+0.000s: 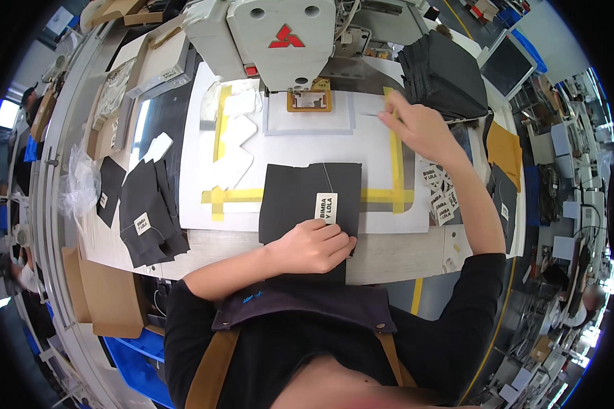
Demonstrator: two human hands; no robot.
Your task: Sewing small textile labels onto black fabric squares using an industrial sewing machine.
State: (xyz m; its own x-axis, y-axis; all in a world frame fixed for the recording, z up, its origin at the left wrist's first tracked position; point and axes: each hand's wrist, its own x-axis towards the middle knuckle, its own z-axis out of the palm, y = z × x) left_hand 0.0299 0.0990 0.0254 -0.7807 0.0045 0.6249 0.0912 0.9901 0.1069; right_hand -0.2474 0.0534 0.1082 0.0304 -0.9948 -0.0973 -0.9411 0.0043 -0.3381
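Observation:
My left hand (315, 247) has its fingers curled on a black fabric piece (290, 191) with a cream label (326, 208) and a thread across it, lying over the white work board (320, 146). My right hand (419, 129) is raised at the yellow tape strip (396, 170) on the board's right, slightly blurred, with thumb and index finger apart. Above the fabric is a machine head (283, 37) with a gold rectangular frame (309, 102) below it. White cut pieces (233, 163) lie along the left tape.
Black pieces (147, 211) and open boxes (153, 65) sit left; loose labels (440, 198), a dark stack (440, 75), orange pieces (505, 153) and a monitor (508, 71) sit right. A cardboard box (109, 293) and blue bin (136, 368) are below left. Other people are at the edges.

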